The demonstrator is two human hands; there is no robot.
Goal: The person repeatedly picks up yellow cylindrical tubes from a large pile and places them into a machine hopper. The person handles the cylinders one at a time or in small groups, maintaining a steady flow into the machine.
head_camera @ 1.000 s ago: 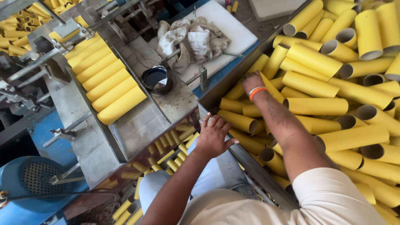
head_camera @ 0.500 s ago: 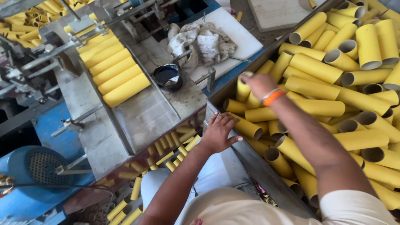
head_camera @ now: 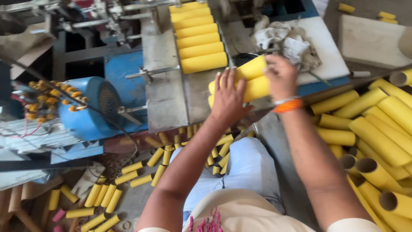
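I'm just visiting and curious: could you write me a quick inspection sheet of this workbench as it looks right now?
Surface: grey metal bench, worn.
Job's things: held yellow tubes; row of yellow tubes on the bench.
Clutter: crumpled rags; short yellow tubes strewn on the floor.
Hands: left hand and right hand both grip the held tubes.
Cables: thin wires at left.
Surroundings: blue motor; heap of long yellow tubes at right.
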